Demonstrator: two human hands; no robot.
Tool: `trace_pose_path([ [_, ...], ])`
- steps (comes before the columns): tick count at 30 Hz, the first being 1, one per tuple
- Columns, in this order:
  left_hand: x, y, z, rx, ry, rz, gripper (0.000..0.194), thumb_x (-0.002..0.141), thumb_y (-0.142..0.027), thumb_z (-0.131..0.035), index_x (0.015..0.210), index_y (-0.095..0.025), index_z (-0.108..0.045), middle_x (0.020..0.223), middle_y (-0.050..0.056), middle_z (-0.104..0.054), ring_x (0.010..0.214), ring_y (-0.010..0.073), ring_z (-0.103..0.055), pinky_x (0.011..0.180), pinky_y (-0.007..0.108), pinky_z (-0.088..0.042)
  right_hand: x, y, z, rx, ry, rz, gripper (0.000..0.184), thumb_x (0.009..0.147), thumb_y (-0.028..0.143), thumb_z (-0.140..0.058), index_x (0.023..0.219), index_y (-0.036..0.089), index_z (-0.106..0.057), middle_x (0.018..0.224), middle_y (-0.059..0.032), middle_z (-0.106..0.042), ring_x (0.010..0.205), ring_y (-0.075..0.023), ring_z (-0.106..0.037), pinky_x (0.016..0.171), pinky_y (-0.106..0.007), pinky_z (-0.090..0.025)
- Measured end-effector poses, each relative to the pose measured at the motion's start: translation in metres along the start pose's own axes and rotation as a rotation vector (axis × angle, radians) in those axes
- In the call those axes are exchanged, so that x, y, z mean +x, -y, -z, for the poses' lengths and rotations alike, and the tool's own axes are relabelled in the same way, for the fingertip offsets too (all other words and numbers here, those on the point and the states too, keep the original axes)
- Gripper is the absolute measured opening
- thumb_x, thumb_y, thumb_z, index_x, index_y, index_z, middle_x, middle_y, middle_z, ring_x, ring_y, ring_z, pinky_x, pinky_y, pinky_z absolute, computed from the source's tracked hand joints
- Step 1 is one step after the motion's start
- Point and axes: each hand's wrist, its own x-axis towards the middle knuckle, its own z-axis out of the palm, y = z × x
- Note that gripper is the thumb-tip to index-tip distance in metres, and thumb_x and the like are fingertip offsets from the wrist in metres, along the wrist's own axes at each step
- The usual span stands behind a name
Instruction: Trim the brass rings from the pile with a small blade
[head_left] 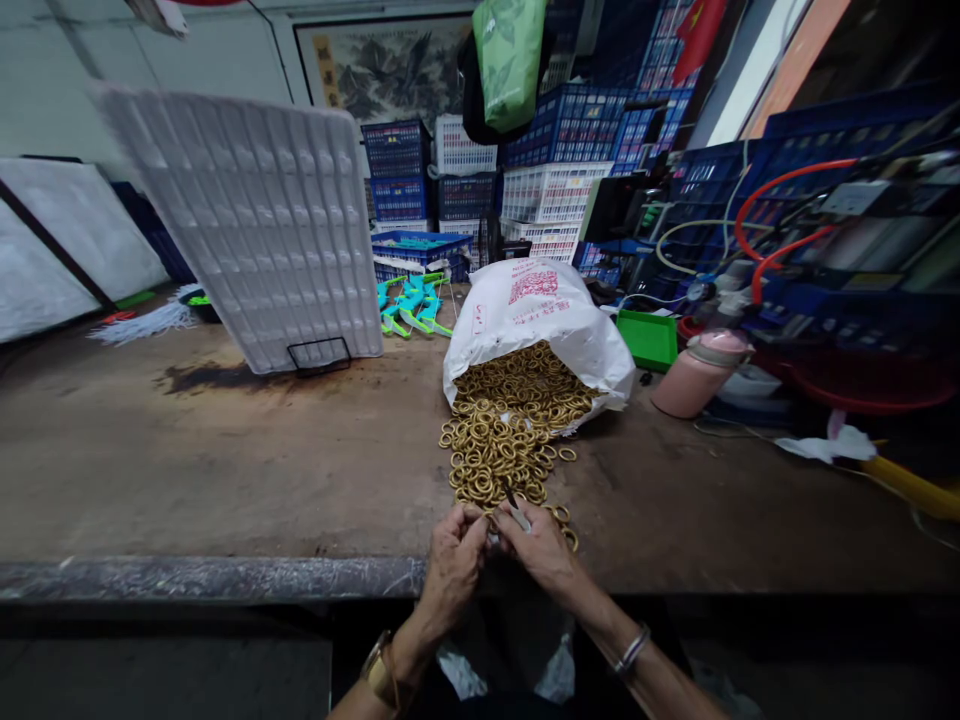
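A white sack lies on its side on the brown workbench, and a heap of brass rings spills from its mouth toward me. My left hand and my right hand meet at the near end of the heap, close to the bench's front edge. The left hand's fingers are pinched together on something small between the hands. The right hand is closed on a thin metal tool whose tip points up toward the rings.
A white moulded tray leans upright at the back left on a wire stand. Teal plastic parts lie behind the sack, a green tray and a pink bottle to its right. Stacked crates and hoses fill the back.
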Motion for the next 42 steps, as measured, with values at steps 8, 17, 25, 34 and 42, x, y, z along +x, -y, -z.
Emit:
trace_pose_path([
  [8,-0.008,-0.004,0.002,0.072,-0.004,-0.060,0.015,0.072,-0.029,-0.057,0.065,-0.016,-0.057,0.055,-0.002,-0.054,0.050,0.0089,-0.046,0.050,0.019,-0.035,0.004,-0.015,-0.005,0.076,0.029,-0.020,0.031,0.077,0.044,-0.041,0.058,0.020,-0.044,0.046,0.0065,-0.041,0.043,-0.0077,-0.036,0.046,-0.020,-0.032],
  [17,-0.010,-0.002,0.003,0.032,0.001,0.098,0.026,0.071,-0.041,-0.055,0.070,-0.016,-0.047,0.048,-0.007,-0.047,0.037,0.0035,-0.034,0.037,0.015,-0.024,0.001,0.007,-0.001,0.041,-0.021,-0.047,0.023,0.069,0.039,-0.047,0.060,0.019,-0.047,0.050,0.0057,-0.044,0.049,-0.0084,-0.040,0.049,-0.020,-0.034],
  [25,-0.012,0.001,0.008,-0.104,0.125,0.159,0.032,0.072,-0.048,-0.054,0.070,-0.017,-0.045,0.051,-0.006,-0.047,0.034,0.0017,-0.031,0.033,0.015,-0.018,-0.005,0.018,0.002,0.007,0.016,-0.007,0.025,0.070,0.042,-0.046,0.060,0.018,-0.049,0.055,0.0040,-0.046,0.053,-0.0094,-0.041,0.052,-0.021,-0.034],
  [34,-0.018,-0.002,0.010,-0.162,0.143,0.132,0.033,0.074,-0.048,-0.053,0.070,-0.017,-0.045,0.053,-0.006,-0.045,0.036,0.0012,-0.029,0.035,0.014,-0.018,-0.004,0.013,0.002,0.053,0.049,0.042,0.028,0.077,0.042,-0.042,0.065,0.018,-0.050,0.055,0.0029,-0.050,0.052,-0.0099,-0.045,0.053,-0.021,-0.037],
  [42,-0.017,-0.004,0.009,-0.221,0.101,0.112,0.031,0.073,-0.044,-0.056,0.069,-0.017,-0.042,0.052,-0.007,-0.045,0.037,0.0015,-0.029,0.038,0.015,-0.023,-0.012,-0.002,-0.001,-0.321,0.059,0.212,0.016,0.077,0.022,-0.036,0.066,0.020,-0.047,0.057,0.0028,-0.050,0.053,-0.0099,-0.042,0.052,-0.021,-0.031],
])
